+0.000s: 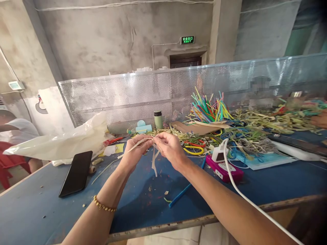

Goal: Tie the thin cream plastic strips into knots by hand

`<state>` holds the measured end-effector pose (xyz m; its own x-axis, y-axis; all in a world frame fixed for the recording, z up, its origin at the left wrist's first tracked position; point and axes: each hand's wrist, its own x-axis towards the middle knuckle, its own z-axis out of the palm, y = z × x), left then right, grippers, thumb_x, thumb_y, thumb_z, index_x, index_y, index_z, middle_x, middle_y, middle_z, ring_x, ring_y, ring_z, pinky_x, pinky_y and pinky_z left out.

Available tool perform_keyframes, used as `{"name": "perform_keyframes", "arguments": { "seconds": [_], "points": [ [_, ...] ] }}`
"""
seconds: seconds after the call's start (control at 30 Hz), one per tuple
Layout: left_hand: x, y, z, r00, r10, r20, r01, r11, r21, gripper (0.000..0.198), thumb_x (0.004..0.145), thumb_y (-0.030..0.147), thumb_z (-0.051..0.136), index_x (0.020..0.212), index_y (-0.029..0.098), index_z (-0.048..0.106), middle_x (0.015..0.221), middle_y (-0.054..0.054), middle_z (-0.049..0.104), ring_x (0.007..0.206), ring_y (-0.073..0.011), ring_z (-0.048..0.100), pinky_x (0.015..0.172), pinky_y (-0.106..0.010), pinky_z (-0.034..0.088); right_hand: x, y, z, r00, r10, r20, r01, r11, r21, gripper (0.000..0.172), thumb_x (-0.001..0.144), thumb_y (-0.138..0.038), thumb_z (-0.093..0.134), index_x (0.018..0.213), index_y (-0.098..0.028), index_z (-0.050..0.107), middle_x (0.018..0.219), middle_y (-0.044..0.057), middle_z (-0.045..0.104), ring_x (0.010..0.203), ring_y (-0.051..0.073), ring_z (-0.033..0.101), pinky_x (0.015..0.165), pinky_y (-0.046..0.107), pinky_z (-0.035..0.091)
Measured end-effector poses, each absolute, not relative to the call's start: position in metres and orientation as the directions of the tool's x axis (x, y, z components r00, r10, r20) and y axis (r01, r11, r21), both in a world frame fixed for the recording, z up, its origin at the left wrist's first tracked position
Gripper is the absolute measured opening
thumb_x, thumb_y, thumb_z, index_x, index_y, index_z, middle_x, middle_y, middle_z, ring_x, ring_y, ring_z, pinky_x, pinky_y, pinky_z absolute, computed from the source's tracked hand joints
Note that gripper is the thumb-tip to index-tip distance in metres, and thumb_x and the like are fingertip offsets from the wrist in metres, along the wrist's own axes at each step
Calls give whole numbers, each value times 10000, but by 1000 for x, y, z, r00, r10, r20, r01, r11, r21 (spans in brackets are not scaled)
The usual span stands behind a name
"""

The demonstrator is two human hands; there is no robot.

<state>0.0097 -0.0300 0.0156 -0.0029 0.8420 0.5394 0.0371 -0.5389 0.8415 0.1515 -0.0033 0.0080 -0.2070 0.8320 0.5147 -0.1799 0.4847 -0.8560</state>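
Pinching a thin, cream-coloured flat strip (154, 163) at your fingertips, you bring left hand (135, 149) and right hand (169, 148) close together, both closed on it above the blue surface (138, 212), probably to steady the short part between them while loose ends hang free. A slim blue rod (182, 194) lies below, between your forearms. Beside your right forearm, a white charging cable (236, 187) runs from the magenta power block (231, 173) and could snag. A black rectangular phone (76, 174) rests leftward; tangled pale-green strips (265, 121) crowd the far right.

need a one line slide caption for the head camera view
Left hand and right hand hold pale strip material above a blue worktable, a black phone off to the left.
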Motion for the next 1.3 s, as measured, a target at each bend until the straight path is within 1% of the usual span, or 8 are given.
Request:
{"name": "perform_keyframes", "arguments": {
  "seconds": [0.3, 0.6, 0.7, 0.8, 0.93, 1.0, 1.13, 1.3],
  "points": [
    [10, -29, 13, 13, 876, 481, -57, -480, 875, 210, 703, 314, 757, 763, 132, 670, 530, 29, 496, 504, -80, 390, 495, -218, 285, 152, -2, 6, -201, 755, 625, 1, 638, -770, 168, 847, -333, 568, 770, -198, 504, 530, -52, 475, 462, 94, 406, 449, 225, 312],
    [12, -23, 6, 11, 890, 455, -136, -449, 883, 225, 650, 257, 770, 568, 125, 607, 573, 24, 469, 514, -66, 358, 484, -222, 253, 148, 3, -10, -145, 593, 792, 359, 777, -517, 99, 899, -238, 484, 803, -214, 478, 601, -21, 539, 529, 121, 491, 544, 252, 317],
    [10, -21, 4, -11, 892, 452, -93, -451, 888, 219, 658, 261, 764, 563, 129, 618, 553, 26, 476, 483, -63, 350, 463, -222, 248, 150, 6, -7, -191, 632, 751, 271, 770, -578, 117, 898, -268, 499, 798, -207, 493, 586, -23, 557, 512, 113, 504, 529, 237, 339],
    [6, -16, 3, -83, 857, 509, 7, -510, 860, 146, 668, 268, 754, 645, 136, 697, 681, -23, 615, 475, -70, 395, 446, -228, 289, 160, 12, 4, -300, 710, 637, 57, 680, -731, 209, 889, -369, 530, 780, -192, 523, 557, -27, 572, 434, 92, 457, 457, 218, 334],
    [-2, -9, 6, -159, 799, 581, 146, -563, 814, 106, 657, 260, 755, 681, 156, 748, 924, -83, 683, 510, -84, 473, 428, -227, 352, 178, 24, 13, -397, 741, 541, 92, 619, -780, 226, 816, -375, 629, 785, -153, 603, 548, -15, 594, 415, 80, 429, 427, 207, 310],
    [-7, -9, 10, -178, 794, 581, 185, -553, 813, 117, 655, 263, 751, 668, 147, 740, 884, -75, 682, 460, -66, 448, 404, -220, 336, 186, 30, 13, -453, 714, 534, 187, 662, -726, 222, 786, -353, 659, 714, -144, 637, 557, 3, 611, 462, 91, 470, 451, 210, 330],
    [-17, -18, 20, -87, 873, 480, 85, -474, 876, 171, 675, 284, 746, 708, 120, 712, 541, -4, 573, 411, -79, 435, 406, -205, 306, 194, 37, 16, -483, 703, 522, 334, 699, -633, 228, 799, -296, 629, 623, -152, 642, 567, 21, 631, 497, 108, 482, 480, 226, 328],
    [-16, -45, 14, 146, 947, 284, -94, -273, 957, 204, 632, 253, 801, 731, 96, 718, 681, -40, 632, 483, -66, 486, 460, -194, 364, 203, 27, 28, -404, 661, 632, 543, 729, -415, 81, 787, -155, 622, 745, -156, 690, 755, 53, 662, 655, 146, 556, 619, 263, 387]
  ]
}}
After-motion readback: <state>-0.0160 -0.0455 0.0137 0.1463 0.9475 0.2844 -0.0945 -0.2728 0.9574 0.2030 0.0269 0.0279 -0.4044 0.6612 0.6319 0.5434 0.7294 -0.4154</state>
